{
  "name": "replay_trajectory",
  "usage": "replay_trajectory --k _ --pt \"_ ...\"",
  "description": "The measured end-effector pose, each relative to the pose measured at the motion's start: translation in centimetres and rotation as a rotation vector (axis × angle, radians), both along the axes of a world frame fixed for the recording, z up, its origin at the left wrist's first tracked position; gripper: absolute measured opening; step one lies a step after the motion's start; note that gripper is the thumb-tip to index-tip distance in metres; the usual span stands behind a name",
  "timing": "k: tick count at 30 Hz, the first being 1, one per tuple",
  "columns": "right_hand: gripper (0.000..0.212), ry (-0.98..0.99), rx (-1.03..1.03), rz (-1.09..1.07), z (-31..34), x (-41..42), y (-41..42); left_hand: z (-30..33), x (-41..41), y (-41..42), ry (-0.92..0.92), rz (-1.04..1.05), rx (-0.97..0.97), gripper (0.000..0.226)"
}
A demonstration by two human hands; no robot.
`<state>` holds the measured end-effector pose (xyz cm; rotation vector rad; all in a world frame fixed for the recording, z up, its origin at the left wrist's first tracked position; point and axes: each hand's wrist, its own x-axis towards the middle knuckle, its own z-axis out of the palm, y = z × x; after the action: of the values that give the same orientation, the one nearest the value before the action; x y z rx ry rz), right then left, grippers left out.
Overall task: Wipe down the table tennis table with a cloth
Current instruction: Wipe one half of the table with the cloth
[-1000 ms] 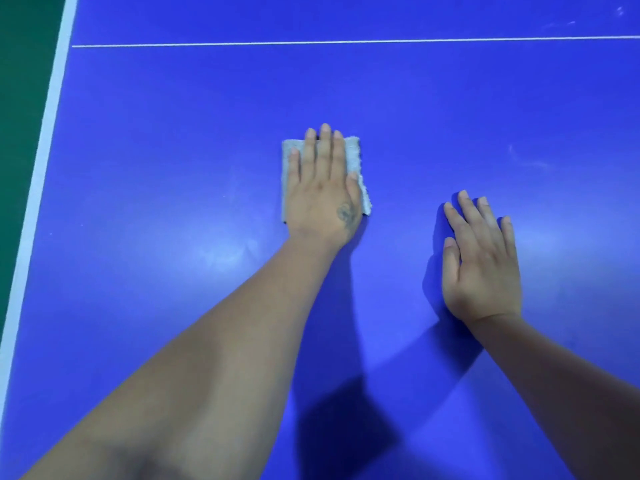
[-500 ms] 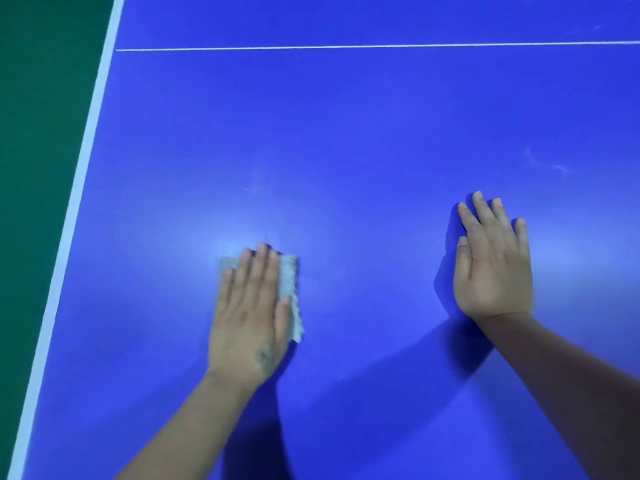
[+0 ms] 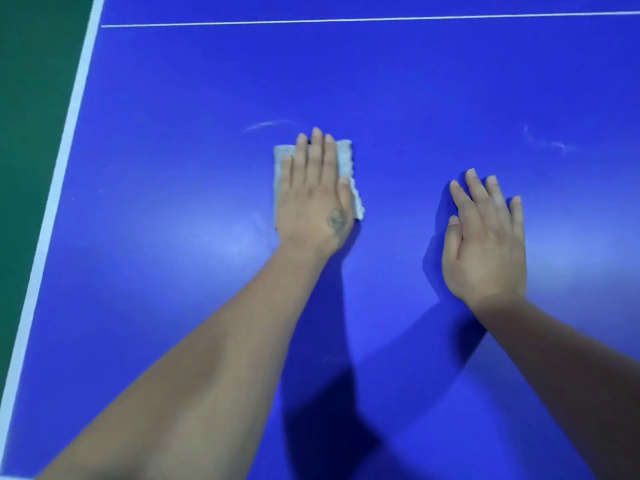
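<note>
The blue table tennis table (image 3: 173, 168) fills the view. A small folded pale grey cloth (image 3: 346, 161) lies flat on it near the middle. My left hand (image 3: 315, 199) presses on the cloth with straight fingers and covers most of it. My right hand (image 3: 485, 240) rests flat on the bare table surface to the right of the cloth, fingers straight, holding nothing. A faint whitish streak (image 3: 266, 125) lies just beyond and left of the cloth.
A white edge line (image 3: 65, 147) runs down the table's left side, with green floor (image 3: 31, 98) beyond it. A thin white line (image 3: 346, 20) crosses the far part of the table. Faint whitish marks (image 3: 550, 142) show at the right.
My left hand has pushed the cloth away from me and to the right, back toward the middle of the table. My right hand has stayed flat in place.
</note>
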<state>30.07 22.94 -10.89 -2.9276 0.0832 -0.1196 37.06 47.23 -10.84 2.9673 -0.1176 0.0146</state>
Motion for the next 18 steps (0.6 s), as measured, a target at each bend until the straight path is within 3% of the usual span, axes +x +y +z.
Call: replay_trajectory --k 5,12,18 --pt "0.053 0.001 0.023 0.016 -0.1 0.0 -0.1 0.5 -9.5 -1.9 0.049 -0.085 -0.004 0.066" --pt "0.048 -0.004 0.25 0.094 0.8 -2.4 -1.0 1.2 -22.9 5.2 0.115 -0.007 -0.006 0.064" --pt "0.055 -0.003 0.134 0.123 1.8 -13.0 -1.7 0.5 -16.9 8.4 0.128 0.221 0.024 0.069"
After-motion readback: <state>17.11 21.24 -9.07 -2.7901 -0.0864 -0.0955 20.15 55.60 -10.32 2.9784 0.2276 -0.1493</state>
